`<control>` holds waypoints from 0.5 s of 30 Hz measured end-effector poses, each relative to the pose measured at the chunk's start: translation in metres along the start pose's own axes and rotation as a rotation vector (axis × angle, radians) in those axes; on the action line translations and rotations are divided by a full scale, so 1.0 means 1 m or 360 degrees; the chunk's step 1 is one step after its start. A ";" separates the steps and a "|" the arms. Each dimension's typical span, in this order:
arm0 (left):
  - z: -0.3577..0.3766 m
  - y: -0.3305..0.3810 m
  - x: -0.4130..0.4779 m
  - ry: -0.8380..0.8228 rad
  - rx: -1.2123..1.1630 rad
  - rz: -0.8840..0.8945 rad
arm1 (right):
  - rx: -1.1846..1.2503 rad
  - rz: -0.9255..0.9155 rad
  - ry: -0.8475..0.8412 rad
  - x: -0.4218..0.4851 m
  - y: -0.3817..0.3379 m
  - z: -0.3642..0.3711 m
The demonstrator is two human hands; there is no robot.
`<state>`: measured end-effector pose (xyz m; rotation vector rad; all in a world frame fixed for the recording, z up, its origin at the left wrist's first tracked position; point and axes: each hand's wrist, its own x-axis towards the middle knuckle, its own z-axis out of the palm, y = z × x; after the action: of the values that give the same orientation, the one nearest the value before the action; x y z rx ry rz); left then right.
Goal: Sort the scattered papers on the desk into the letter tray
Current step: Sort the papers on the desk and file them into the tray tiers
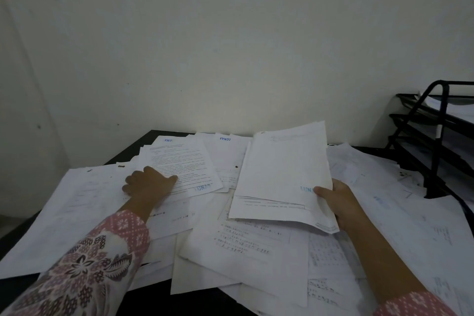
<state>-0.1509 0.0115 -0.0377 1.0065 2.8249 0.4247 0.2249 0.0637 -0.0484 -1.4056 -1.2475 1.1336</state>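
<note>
I log: right hand (341, 204) pinches 1 stack (282, 174), long axis pointing away — letter tray (456, 82) lies right, nearer it. Left hand (147, 185) rests on the typed sheet (184, 159); grip unclear.

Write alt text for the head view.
A right hand holds a sheaf above a desk strewn with papers, while the left hand rests on a printed sheet. A black letter tray stands at the right.
</note>
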 end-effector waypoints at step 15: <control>-0.017 -0.011 0.009 -0.0023 -0.0924 0.0145 | 0.0035 0.0116 -0.0068 -0.006 -0.011 0.004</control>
<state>-0.1680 0.0049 -0.0251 0.9892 2.4030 1.1513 0.2189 0.0591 -0.0383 -1.4274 -1.2187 1.2292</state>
